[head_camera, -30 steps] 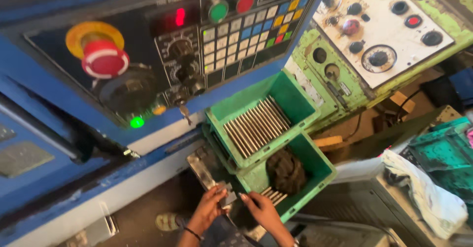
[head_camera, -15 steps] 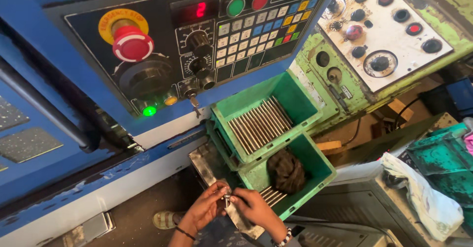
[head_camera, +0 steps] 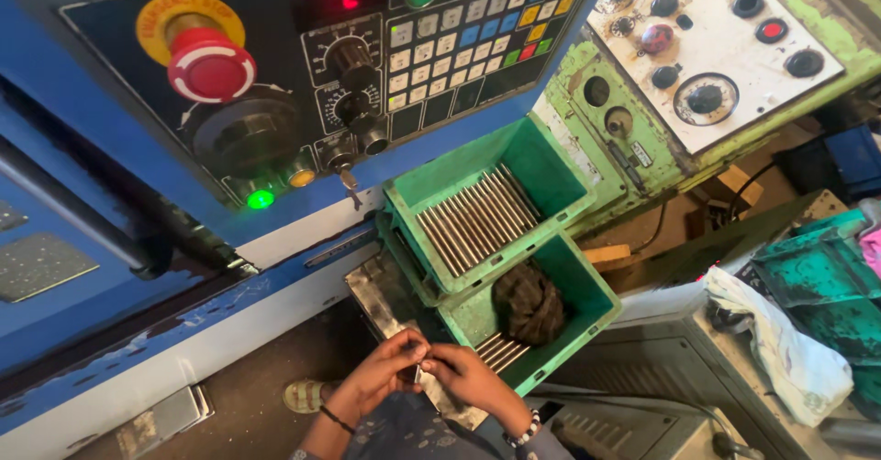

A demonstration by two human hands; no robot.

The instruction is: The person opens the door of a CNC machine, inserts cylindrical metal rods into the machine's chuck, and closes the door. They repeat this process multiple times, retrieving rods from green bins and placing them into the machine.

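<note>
Where both hands meet low in the view: left hand (head_camera: 384, 375) and right hand (head_camera: 468, 375), fingertips together around a small metal piece (head_camera: 418, 374). Fingers (head_camera: 410, 343) of both curled and pinched shut on that piece; shape of it too small to tell. Dark band on left wrist, beaded bracelet (head_camera: 525, 431) on right. Hands just in front of a flat metal tray (head_camera: 381, 290), piece held above its near end.

Just right of the hands, two green bins: upper bin (head_camera: 541, 162) with a row of metal rods (head_camera: 477, 221) side by side, lower bin (head_camera: 596, 299) with a dark rag (head_camera: 529, 304) and a few more rods (head_camera: 498, 350) at its near corner. Upper bin partly overlapping the lower.

Above, blue machine with black control panel (head_camera: 275, 20): red stop button (head_camera: 211, 66) on a yellow ring, black handwheel (head_camera: 246, 134) under it, green lamp (head_camera: 261, 199) lit, coloured keypad (head_camera: 477, 29), red digit lit on a display. To the right, second green machine with white panel (head_camera: 725, 47) of knobs and a dial. Far right, white cloth (head_camera: 789, 350) draped over a grey cabinet, well apart from the hands. Sandalled foot (head_camera: 303, 394) on the floor, left of the hands.
</note>
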